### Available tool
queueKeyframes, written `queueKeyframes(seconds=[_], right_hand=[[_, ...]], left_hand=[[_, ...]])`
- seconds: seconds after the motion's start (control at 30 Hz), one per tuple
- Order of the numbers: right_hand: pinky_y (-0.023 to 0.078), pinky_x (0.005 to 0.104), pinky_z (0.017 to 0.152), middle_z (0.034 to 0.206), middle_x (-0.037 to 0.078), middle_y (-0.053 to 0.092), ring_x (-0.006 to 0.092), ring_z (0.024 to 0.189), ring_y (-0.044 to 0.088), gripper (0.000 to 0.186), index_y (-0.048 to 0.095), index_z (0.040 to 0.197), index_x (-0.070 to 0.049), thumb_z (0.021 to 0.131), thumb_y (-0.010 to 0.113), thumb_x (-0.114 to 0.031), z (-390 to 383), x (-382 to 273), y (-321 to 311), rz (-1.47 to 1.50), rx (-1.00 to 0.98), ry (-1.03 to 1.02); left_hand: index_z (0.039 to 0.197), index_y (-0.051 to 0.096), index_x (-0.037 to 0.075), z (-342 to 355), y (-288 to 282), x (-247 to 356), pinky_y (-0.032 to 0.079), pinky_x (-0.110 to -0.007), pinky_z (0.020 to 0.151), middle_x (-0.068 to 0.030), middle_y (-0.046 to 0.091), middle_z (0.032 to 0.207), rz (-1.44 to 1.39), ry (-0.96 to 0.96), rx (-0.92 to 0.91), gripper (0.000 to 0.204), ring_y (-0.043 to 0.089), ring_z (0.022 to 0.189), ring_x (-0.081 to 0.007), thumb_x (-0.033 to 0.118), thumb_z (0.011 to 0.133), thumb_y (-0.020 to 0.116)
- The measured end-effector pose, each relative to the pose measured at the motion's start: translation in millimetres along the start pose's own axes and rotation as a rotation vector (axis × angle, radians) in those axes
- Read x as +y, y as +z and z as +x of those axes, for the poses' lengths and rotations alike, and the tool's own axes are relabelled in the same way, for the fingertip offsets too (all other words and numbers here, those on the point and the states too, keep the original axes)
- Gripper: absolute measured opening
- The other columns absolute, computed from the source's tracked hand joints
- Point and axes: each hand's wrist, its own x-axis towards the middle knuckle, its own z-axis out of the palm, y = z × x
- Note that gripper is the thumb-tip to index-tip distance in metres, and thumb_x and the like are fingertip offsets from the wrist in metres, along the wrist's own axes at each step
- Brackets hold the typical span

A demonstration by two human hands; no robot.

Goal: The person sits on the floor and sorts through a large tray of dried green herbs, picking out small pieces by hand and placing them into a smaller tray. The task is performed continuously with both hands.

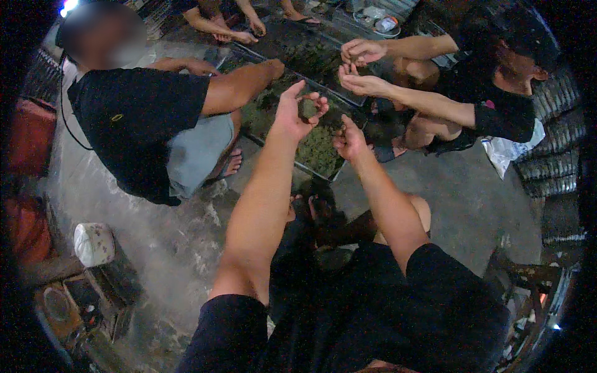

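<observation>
My left hand is raised over a tray of muddy greenish material, its fingers curled around what looks like a small dark greenish lump. Lower and to its right, my right hand hangs over the same tray with fingers bent; whatever they hold is too small and dark to make out. The two hands are apart.
Co-workers crouch at left and right, their hands at the trays; more hands work at the far end. A pail stands behind, a white bag at right, a wrapped white bundle at lower left.
</observation>
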Motion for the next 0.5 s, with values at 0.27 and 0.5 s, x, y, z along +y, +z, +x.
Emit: queueKeyframes(seconds=[0.27, 0.5], right_hand=[[0.040, 0.0326, 0.043, 0.071, 0.007, 0.055, 0.0204, 0.055, 0.050, 0.021, 0.050, 0.098, -0.010, 0.095, 0.044, -0.031, 44.9, 45.2, -21.6, 0.188, 0.074, 0.040], [0.053, 0.0395, 0.059, 0.084, 0.014, 0.061, 0.0284, 0.073, 0.064, 0.022, 0.051, 0.106, -0.001, 0.090, 0.047, -0.015, 60.6, -17.4, 20.7, -0.166, 0.053, -0.105]], left_hand=[[0.078, 0.050, 0.011, -6.3, -5.5, 0.6, 0.032, -0.027, 0.041, -0.0053, 0.055, 0.065, 0.191, 0.189, 0.238, 0.034, 0.050, 0.049, -0.0156, 0.043, 0.088, 0.056], [0.101, 0.050, 0.008, 5.9, -26.2, 5.1, 0.041, -0.031, 0.054, -0.0073, 0.057, 0.081, 0.226, 0.101, 0.155, 0.037, 0.054, 0.065, -0.0205, 0.044, 0.090, 0.051]])
